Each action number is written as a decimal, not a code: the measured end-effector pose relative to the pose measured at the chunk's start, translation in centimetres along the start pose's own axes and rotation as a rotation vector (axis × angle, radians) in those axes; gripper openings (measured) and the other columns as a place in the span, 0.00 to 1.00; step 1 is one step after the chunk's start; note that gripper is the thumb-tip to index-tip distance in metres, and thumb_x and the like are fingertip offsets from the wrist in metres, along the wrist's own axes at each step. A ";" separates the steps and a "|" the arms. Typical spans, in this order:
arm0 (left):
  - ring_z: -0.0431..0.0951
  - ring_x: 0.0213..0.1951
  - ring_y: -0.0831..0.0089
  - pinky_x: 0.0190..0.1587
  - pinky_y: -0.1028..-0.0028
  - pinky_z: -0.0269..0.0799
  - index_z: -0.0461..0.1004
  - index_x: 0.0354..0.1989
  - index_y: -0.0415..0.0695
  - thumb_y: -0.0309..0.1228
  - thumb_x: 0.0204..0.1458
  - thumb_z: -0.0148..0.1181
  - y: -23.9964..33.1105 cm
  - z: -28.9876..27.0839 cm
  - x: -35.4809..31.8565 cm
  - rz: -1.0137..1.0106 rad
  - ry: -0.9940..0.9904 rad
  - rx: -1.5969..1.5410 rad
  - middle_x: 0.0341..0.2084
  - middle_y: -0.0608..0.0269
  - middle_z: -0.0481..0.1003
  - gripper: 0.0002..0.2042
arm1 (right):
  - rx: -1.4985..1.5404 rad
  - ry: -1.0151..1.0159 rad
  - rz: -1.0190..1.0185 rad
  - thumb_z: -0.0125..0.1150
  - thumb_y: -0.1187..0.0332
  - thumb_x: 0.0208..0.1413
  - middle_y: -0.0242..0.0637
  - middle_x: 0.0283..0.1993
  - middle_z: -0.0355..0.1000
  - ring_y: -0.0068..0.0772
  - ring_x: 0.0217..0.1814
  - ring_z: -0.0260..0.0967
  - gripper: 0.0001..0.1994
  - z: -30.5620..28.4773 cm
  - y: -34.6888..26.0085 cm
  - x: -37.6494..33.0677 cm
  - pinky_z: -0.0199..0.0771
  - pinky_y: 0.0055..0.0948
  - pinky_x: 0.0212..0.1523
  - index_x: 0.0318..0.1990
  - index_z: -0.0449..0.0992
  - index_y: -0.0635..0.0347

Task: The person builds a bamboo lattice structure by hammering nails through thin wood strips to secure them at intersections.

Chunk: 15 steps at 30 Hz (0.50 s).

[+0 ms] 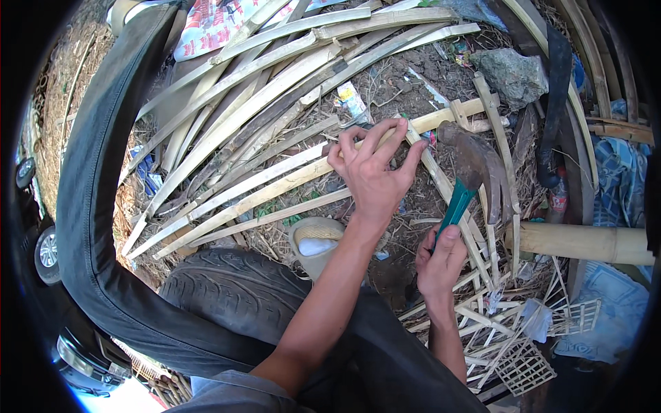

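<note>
My left hand (pixel 372 172) rests fingers down on a long split bamboo strip (pixel 275 186) lying on the ground, pinching it near its right end. My right hand (pixel 441 258) grips the green handle of a curved, rusty chopping knife (pixel 475 165), whose blade points up and lies just right of the left hand. Many more pale bamboo strips (pixel 275 76) fan out to the upper left.
A worn tyre (pixel 234 289) lies under my left forearm, with a sandalled foot (pixel 317 241) beside it. A thick bamboo pole (pixel 585 242) lies at the right, a grey rock (pixel 513 72) above, small woven bamboo lattices (pixel 523 365) at the lower right.
</note>
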<state>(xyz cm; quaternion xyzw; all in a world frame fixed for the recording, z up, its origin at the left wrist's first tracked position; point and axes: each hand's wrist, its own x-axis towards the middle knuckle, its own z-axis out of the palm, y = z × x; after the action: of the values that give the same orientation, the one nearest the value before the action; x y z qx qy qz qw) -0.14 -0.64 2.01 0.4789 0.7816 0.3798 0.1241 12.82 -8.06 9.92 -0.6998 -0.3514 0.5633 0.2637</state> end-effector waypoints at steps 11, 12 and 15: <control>0.74 0.44 0.69 0.51 0.60 0.53 0.88 0.43 0.58 0.40 0.36 0.80 -0.1 -0.3 0.1 -0.091 -0.069 -0.029 0.37 0.67 0.75 0.20 | -0.209 -0.064 -0.058 0.42 0.42 0.72 0.27 0.20 0.58 0.17 0.20 0.55 0.30 -0.7 1.0 0.9 0.53 0.22 0.19 0.29 0.64 0.61; 0.74 0.44 0.69 0.50 0.60 0.53 0.88 0.42 0.56 0.40 0.36 0.80 -0.2 -0.4 0.3 -0.094 -0.067 -0.044 0.36 0.67 0.75 0.20 | -0.353 -0.096 -0.007 0.44 0.36 0.69 0.25 0.23 0.56 0.15 0.20 0.52 0.30 -0.6 0.9 1.5 0.50 0.18 0.18 0.33 0.63 0.59; 0.74 0.43 0.68 0.48 0.61 0.53 0.88 0.42 0.54 0.41 0.38 0.80 0.0 -0.5 0.7 -0.080 -0.029 -0.074 0.35 0.66 0.75 0.19 | -0.154 -0.056 -0.150 0.43 0.37 0.70 0.25 0.22 0.56 0.15 0.20 0.52 0.30 -0.1 -0.4 0.9 0.50 0.19 0.18 0.31 0.62 0.59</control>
<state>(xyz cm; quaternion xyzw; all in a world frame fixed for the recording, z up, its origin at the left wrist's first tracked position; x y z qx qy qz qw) -0.77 -0.25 2.47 0.4479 0.7837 0.3962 0.1681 12.94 -7.11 9.68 -0.6738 -0.4521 0.5327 0.2407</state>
